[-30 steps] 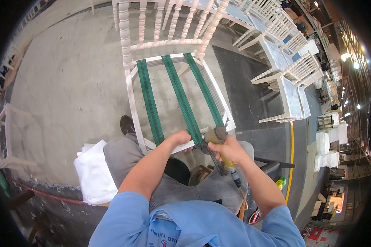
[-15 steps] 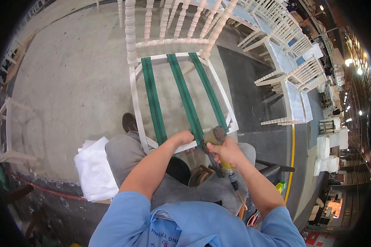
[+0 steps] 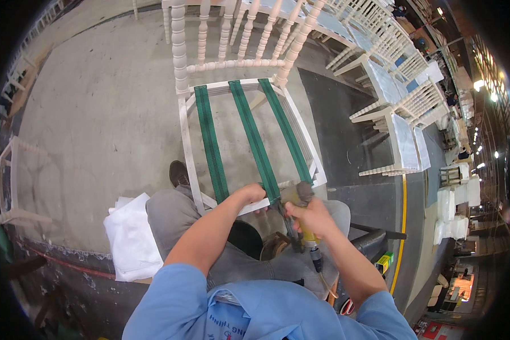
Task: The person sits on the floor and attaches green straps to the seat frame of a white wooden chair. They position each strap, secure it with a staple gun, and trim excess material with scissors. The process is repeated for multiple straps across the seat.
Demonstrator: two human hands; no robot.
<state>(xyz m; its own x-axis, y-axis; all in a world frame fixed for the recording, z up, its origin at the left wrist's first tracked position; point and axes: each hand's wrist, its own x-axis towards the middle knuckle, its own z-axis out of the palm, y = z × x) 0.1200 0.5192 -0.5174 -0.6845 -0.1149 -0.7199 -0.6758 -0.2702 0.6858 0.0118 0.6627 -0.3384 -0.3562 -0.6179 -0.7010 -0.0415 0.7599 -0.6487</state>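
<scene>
A whitish wooden chair frame (image 3: pixel 189 156) with a turned-spindle back (image 3: pixel 237 66) stands before me. Three green webbing straps (image 3: pixel 254 139) run from back to front across its open seat. My left hand (image 3: pixel 249 194) is closed around the front rail, just left of the middle strap's front end. In my right hand (image 3: pixel 311 217) is a yellow and grey staple gun (image 3: pixel 308 234), its nose at the front rail by that same strap end. A hose (image 3: pixel 324 283) leads down from the gun's handle. My fingertips under the rail are mostly hidden.
Folded white cloth (image 3: pixel 132 238) lies left of my knee. Red-handled scissors (image 3: pixel 347 306) and a green-yellow box (image 3: pixel 385 262) are at my right. Rows of white spindle chairs (image 3: pixel 401 141) line the right side. Another pale frame (image 3: pixel 18 215) stands at far left.
The staple gun has shifted slightly and tilts more upright, its nose still by the middle strap's front end. The chair sits slightly lower in view. My left hand keeps its grip on the rail.
</scene>
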